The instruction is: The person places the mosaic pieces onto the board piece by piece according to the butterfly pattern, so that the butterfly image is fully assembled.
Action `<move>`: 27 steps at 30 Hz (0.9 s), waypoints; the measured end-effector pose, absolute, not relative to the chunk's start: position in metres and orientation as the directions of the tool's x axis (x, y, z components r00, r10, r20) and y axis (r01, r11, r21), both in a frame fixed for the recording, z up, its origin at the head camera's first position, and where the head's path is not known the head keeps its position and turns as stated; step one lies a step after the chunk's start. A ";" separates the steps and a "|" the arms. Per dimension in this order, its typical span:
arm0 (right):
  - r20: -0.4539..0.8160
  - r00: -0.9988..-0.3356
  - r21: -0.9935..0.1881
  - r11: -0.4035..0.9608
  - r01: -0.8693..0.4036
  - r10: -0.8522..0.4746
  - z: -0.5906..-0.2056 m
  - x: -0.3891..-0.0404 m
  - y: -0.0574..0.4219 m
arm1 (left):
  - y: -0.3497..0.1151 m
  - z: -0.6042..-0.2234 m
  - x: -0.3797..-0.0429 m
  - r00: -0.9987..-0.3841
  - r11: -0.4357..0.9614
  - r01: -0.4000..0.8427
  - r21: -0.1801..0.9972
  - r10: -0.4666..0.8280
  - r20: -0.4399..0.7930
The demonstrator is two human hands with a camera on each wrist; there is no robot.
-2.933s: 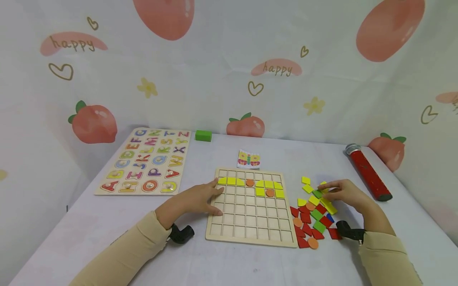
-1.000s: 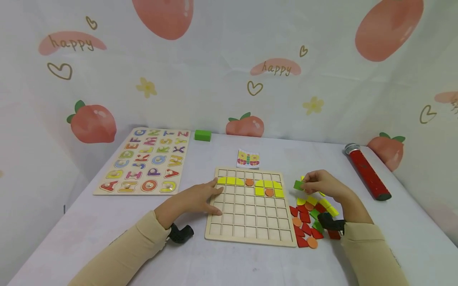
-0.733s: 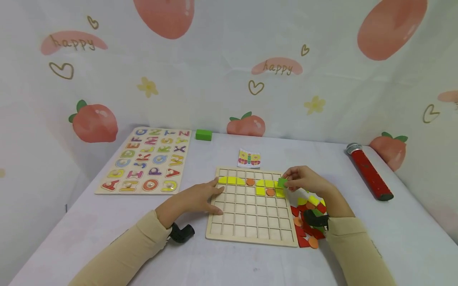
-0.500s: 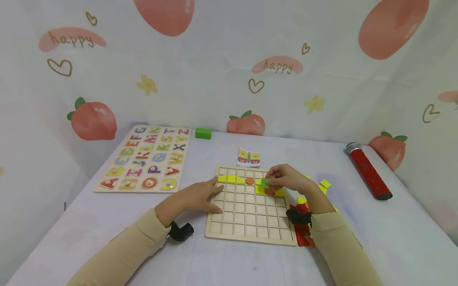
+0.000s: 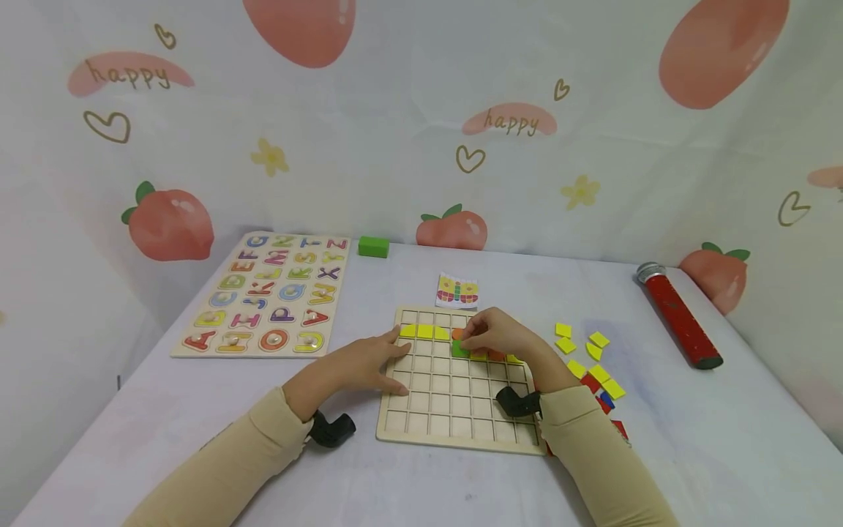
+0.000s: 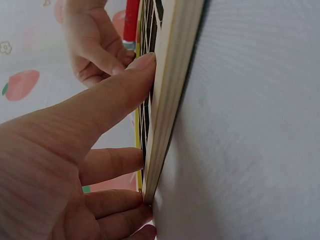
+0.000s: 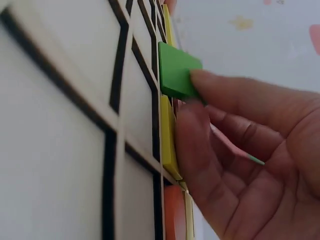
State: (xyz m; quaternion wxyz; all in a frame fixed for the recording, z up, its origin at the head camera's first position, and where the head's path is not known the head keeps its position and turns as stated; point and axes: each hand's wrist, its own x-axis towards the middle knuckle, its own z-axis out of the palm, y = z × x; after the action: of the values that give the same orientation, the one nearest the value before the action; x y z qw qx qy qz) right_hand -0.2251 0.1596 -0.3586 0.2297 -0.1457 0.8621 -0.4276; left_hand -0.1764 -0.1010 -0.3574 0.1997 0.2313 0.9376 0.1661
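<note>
A wooden grid board [image 5: 440,424] lies flat in the head view, with yellow tiles [image 5: 426,331] and an orange disc [image 5: 457,334] set in its upper cells. My left hand [image 5: 361,366] rests on the board's left edge, fingers spread; in the left wrist view its thumb [image 6: 127,80] lies across the rim. Between thumb and forefinger my right hand [image 5: 506,340] pinches a green square tile [image 7: 177,72], tilted at a cell just below the orange disc. That hand hides part of the board's upper right. A yellow tile [image 7: 169,135] sits right beside the green one.
Loose yellow tiles [image 5: 566,345] and red ones lie right of the board, partly under the right forearm. Behind the board is a butterfly picture card [image 5: 457,291]. An alphabet board [image 5: 263,296], a green block [image 5: 374,247] and a red microphone [image 5: 681,318] stand farther out.
My right hand has picked the green square tile out of the loose pile and carried it left over the board to the cell under the orange disc. The left hand has stayed put.
</note>
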 end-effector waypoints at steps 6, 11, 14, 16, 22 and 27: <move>-0.225 -0.870 -0.789 0.606 -0.102 -0.438 -0.363 -0.224 0.157 | -0.101 -0.359 -0.176 -0.818 0.840 0.364 0.403 0.495 -0.293; -0.226 -0.883 -0.774 0.626 -0.094 -0.412 -0.363 -0.223 0.155 | -0.102 -0.359 -0.177 -0.818 0.835 0.370 0.407 0.501 -0.282; -0.224 -0.888 -0.770 0.632 -0.092 -0.403 -0.363 -0.222 0.154 | -0.102 -0.358 -0.177 -0.814 0.831 0.375 0.410 0.507 -0.282; -0.211 -0.889 -0.769 0.630 -0.106 -0.407 -0.362 -0.222 0.153 | -0.102 -0.357 -0.177 -0.813 0.831 0.379 0.407 0.509 -0.282; -0.195 -0.869 -0.769 0.621 -0.152 -0.455 -0.361 -0.222 0.156 | -0.102 -0.357 -0.177 -0.811 0.833 0.383 0.400 0.510 -0.285; -0.221 -0.853 -0.766 0.626 -0.148 -0.472 -0.358 -0.226 0.168 | -0.102 -0.356 -0.176 -0.812 0.832 0.383 0.401 0.510 -0.283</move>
State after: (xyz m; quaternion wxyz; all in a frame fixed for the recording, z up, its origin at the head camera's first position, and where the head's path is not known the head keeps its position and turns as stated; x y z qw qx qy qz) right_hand -0.2261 0.1683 -0.3580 0.2053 -0.1765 0.8780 -0.3948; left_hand -0.1761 -0.1016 -0.3562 0.1929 0.2382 0.9375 0.1648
